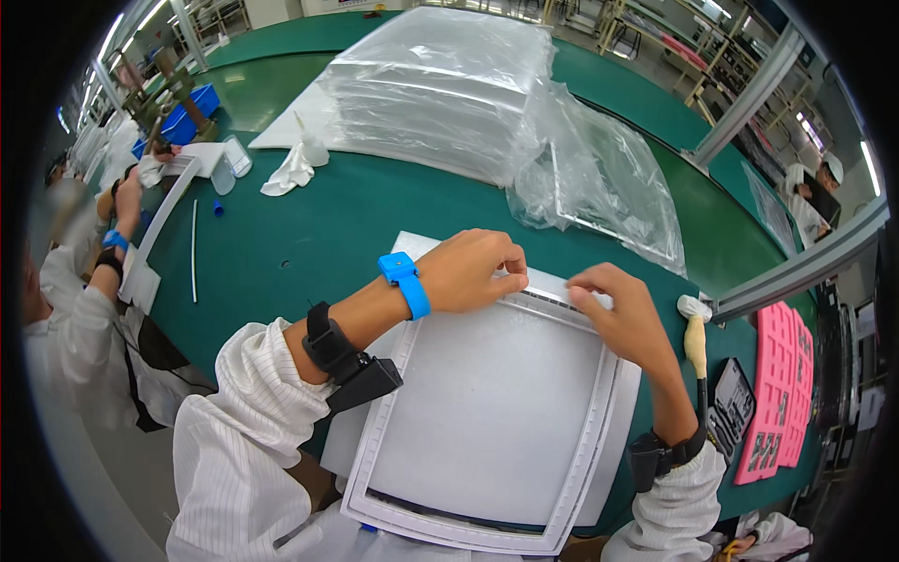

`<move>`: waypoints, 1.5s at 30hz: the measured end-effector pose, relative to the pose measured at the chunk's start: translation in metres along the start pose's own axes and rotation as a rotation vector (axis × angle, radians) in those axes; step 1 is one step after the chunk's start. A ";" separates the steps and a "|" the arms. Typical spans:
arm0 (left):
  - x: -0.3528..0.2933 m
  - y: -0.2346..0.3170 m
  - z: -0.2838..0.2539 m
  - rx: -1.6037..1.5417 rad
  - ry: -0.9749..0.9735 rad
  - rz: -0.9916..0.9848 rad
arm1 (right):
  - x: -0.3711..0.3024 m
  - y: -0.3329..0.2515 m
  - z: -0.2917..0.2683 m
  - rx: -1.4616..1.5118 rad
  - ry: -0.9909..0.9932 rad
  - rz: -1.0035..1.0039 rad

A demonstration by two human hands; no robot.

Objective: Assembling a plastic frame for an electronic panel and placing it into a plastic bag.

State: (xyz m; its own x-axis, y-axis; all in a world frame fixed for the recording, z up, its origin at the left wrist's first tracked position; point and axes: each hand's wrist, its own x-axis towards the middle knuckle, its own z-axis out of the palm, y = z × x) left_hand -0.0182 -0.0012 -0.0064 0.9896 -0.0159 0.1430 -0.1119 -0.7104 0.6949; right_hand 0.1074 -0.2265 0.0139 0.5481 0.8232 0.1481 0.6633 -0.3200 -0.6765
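Note:
A white rectangular frame point(379, 440) lies over a pale flat sheet point(487, 403) close in front of me. My left hand point(473, 272) is at the frame's far edge, thumb and fingers pinched together. To its right, my right hand point(623, 314) curls over the far right corner, thumb and forefinger nearly together. What either pinch holds, if anything, is too small to make out. A narrow strip with dark marks point(552, 302) runs along the far edge between the hands. I wear a blue wrist strap point(405, 284) on the left wrist and black bands on both forearms.
Beyond the frame stands a plastic-wrapped stack point(440, 94) on the green table point(253, 244). A white cloth point(288, 173) and bottle lie left of it. At right are a cloth-tipped tool point(695, 342), a black tray point(732, 403) and pink foam trays point(773, 403). A co-worker's hand point(129, 197) works at far left.

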 end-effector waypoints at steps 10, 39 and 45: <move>0.012 0.006 0.003 -0.115 -0.081 -0.118 | 0.021 -0.015 0.015 0.031 -0.204 0.199; 0.018 0.004 0.002 -0.087 -0.128 -0.171 | 0.026 -0.008 0.019 0.136 -0.230 0.326; 0.021 0.006 0.003 -0.067 -0.129 -0.205 | 0.028 -0.009 0.021 0.097 -0.231 0.333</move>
State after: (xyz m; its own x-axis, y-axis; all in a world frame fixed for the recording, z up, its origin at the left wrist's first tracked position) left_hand 0.0024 -0.0081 -0.0014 0.9951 0.0315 -0.0938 0.0912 -0.6599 0.7458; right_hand 0.1063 -0.1907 0.0092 0.5887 0.7691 -0.2488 0.4118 -0.5502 -0.7265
